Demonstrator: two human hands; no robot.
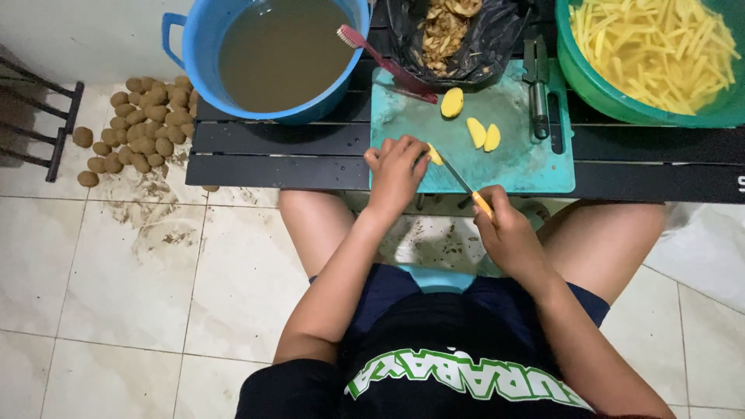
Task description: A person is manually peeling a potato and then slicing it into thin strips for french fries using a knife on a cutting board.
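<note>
Potato piece (434, 155) under left hand (397, 169), knife (464, 185) in right hand (503, 229)

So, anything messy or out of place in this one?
Yes: unpeeled potatoes lie heaped on the floor tiles, with dirt smeared beside them, and a toothbrush rests across the blue tub's rim.

On cutting board (535, 159): potato pieces (476, 130), peeler (537, 85) right. Behind: water bucket (283, 54) left, peel bag (454, 35) centre, basin of cut strips (660, 54) right. Whole potatoes (143, 124) on floor, far left.
</note>
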